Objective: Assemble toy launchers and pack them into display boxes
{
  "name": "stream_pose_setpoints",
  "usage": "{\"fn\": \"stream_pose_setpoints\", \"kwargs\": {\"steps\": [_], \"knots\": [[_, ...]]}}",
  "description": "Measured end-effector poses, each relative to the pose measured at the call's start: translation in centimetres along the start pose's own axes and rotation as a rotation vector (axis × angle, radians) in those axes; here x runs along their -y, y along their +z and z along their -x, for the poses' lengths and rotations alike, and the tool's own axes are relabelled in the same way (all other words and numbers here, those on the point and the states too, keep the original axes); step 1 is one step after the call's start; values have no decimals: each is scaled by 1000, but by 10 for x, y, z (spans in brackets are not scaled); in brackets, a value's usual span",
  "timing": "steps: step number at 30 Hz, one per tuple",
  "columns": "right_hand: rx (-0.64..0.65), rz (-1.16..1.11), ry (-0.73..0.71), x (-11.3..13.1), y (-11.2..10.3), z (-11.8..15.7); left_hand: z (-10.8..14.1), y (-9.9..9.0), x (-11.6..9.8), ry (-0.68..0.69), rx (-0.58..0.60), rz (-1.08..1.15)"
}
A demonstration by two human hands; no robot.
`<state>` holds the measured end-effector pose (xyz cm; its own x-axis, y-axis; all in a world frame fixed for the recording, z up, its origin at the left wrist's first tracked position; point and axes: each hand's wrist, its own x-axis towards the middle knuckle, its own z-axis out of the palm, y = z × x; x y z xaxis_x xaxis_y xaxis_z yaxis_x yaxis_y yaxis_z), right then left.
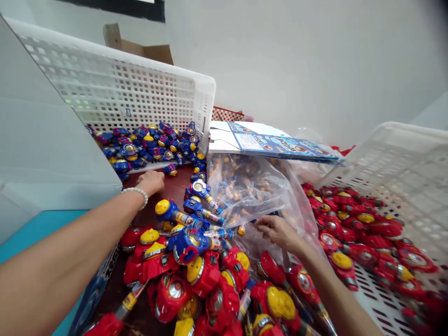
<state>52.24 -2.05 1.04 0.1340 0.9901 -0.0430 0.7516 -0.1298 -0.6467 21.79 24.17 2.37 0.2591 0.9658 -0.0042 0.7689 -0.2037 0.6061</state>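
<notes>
Our left hand [150, 183] hides its own fingers, so we cannot tell their spread or grip; a blue-and-yellow plastic toy [170, 170] lies just beside. Our right hand [276, 231] loosely curls over a translucent plastic bag [303, 200], its hold unclear. Nearer us, heaped red-and-yellow plastic toys [220, 298] run out of frame.

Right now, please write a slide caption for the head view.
Left hand near blue toys, right hand by a clear bag, red toys in foreground.

Both arms [80, 247] reach forward, the left hand [151, 182] back-up with fingers mostly hidden, the right hand [276, 229] loosely curled.
</notes>
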Motion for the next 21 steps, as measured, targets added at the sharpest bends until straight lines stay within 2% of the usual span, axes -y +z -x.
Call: {"fn": "stream_pose_setpoints", "kwargs": {"steps": [3, 5, 9, 12, 14, 16, 21], "knots": [[-27, 129, -64, -17, 20, -7, -4, -3, -16, -102, -86, 115], [-13, 206, -101, -19, 33, -15, -2, -8, -31, -110, -91, 257], [-5, 324, -128, -17, 37, -22, 19, -22, -62, -79, 79, 626], [13, 372, -117, -10, 27, -8, 49, -32, -75, -50, 228, 858], [37, 387, -107, 3, 19, 9, 72, -34, -80, -38, 302, 970], [29, 340, -126, 27, 15, 28, 94, -34, -85, -37, 360, 1046], [-166, -34, -303, 105, 23, 57, 141, -23, -98, -40, 524, 1122]]}}
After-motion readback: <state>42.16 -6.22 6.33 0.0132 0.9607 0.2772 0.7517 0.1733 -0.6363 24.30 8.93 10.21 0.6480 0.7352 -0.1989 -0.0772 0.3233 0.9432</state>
